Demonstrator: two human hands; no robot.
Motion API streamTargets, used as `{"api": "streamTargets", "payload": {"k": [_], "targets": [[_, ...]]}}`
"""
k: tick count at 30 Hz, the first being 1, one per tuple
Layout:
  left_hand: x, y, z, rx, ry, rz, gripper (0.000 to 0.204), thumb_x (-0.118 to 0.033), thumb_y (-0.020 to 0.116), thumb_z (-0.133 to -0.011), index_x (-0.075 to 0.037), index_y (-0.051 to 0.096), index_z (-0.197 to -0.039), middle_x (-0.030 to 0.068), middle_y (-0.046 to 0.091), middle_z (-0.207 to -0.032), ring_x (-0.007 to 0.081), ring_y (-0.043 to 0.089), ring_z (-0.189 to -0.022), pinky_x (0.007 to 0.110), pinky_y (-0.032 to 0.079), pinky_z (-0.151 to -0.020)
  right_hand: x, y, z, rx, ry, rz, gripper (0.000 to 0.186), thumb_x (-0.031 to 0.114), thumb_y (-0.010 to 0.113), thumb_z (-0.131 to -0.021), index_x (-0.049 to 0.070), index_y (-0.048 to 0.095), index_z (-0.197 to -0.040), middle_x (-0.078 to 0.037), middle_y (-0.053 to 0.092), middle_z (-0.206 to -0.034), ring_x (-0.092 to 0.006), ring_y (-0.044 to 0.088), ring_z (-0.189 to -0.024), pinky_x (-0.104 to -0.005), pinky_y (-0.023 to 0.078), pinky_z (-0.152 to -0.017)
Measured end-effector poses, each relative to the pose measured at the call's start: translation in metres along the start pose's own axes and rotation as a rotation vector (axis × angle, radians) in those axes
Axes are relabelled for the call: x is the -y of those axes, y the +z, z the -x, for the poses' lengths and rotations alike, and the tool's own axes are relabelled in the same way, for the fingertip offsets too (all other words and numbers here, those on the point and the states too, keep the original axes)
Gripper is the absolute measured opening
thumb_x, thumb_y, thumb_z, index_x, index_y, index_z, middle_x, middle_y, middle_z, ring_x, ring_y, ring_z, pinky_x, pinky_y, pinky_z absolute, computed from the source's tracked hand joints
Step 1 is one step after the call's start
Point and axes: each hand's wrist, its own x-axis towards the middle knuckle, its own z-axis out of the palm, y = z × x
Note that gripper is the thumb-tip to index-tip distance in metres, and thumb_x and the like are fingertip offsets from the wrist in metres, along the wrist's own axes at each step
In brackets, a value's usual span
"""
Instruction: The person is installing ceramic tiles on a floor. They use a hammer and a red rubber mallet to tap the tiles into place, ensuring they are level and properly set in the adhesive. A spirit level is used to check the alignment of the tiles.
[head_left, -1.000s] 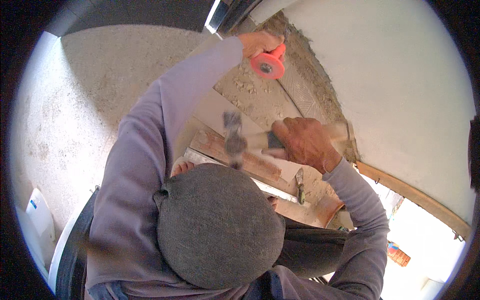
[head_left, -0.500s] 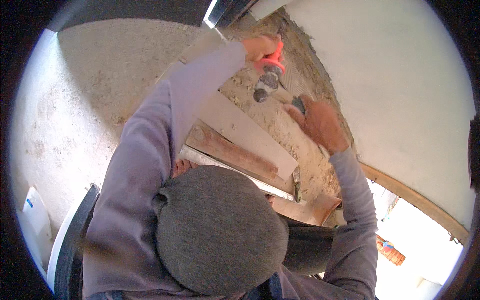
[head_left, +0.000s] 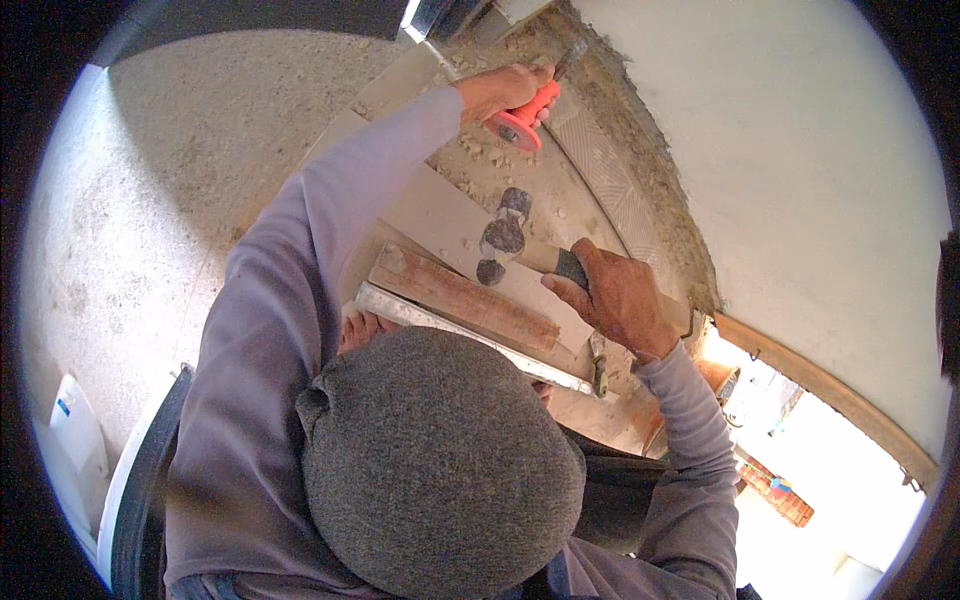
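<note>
My left hand (head_left: 505,90) is closed around a chisel (head_left: 538,103) with a red grip and a round red hand guard. Its metal blade points toward the foot of the pale wall, over the broken, rubble-strewn strip. In my right hand (head_left: 625,300) is a hammer (head_left: 503,237), held by its handle. The dusty hammer head hangs apart from the chisel, nearer to me, over a flat light board (head_left: 440,210).
The pale wall (head_left: 800,130) rises at the right, above a ridged floor strip (head_left: 605,155). Close to me lie a reddish wooden plank (head_left: 460,300), a pale straight bar (head_left: 480,345) and a small tool (head_left: 599,370). A grey knit cap (head_left: 440,460) hides the lower middle.
The hammer has swung away from the chisel guard, back toward me. My right hand has come nearer too. The chisel has shifted slightly left, and its blade now shows.
</note>
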Motion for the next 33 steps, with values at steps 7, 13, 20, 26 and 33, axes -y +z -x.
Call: {"api": "streamTargets", "payload": {"k": [7,13,20,26,33], "targets": [[-0.008,0.006,0.012,-0.018,-0.052,-0.063,0.045,-0.045,0.025,-0.097,-0.006,0.046,-0.09,0.0025,0.052,-0.066,0.0135,0.05,-0.053,0.032,0.048,-0.046,0.006,-0.009,-0.014,-0.01,-0.034,0.066,0.051,0.052,0.052,-0.084,0.003,0.052,-0.097,-0.018,0.061,-0.072,-0.035,0.061,-0.064,-0.044,0.049,-0.054],[-0.005,0.001,0.006,-0.019,-0.016,-0.154,0.043,-0.045,0.027,-0.097,-0.006,0.045,-0.094,0.0037,0.052,-0.067,0.014,0.051,-0.053,0.033,0.049,-0.045,0.001,0.001,-0.021,-0.147,-0.144,0.161,0.045,0.049,0.058,-0.08,0.006,0.05,-0.093,-0.012,0.056,-0.069,-0.0302,0.059,-0.06,-0.0417,0.046,-0.051],[-0.002,-0.011,-0.006,0.037,-0.04,-0.095,0.044,-0.048,0.03,-0.095,-0.006,0.044,-0.096,0.0051,0.054,-0.069,0.0153,0.054,-0.056,0.035,0.051,-0.048,0.003,0.006,-0.032,0.02,-0.505,0.349,0.042,0.046,0.06,-0.077,0.007,0.049,-0.091,-0.009,0.056,-0.075,-0.0261,0.061,-0.069,-0.0402,0.048,-0.055],[-0.003,-0.018,-0.013,0.013,-0.076,-0.041,0.045,-0.048,0.031,-0.095,-0.006,0.047,-0.094,0.0073,0.056,-0.07,0.0179,0.057,-0.061,0.038,0.052,-0.052,-0.008,-0.005,-0.052,-0.118,-0.092,0.217,0.039,0.045,0.057,-0.082,0.007,0.051,-0.089,-0.012,0.056,-0.07,-0.0306,0.061,-0.062,-0.0415,0.049,-0.054],[-0.012,-0.012,-0.008,0.073,-0.114,0.096,0.044,-0.045,0.033,-0.095,-0.004,0.048,-0.093,0.0083,0.056,-0.069,0.0197,0.057,-0.06,0.039,0.053,-0.054,-0.02,-0.008,-0.062,0.037,-0.025,0.15,0.041,0.045,0.058,-0.08,0.007,0.049,-0.09,-0.014,0.057,-0.073,-0.0316,0.061,-0.067,-0.0418,0.048,-0.056]]}}
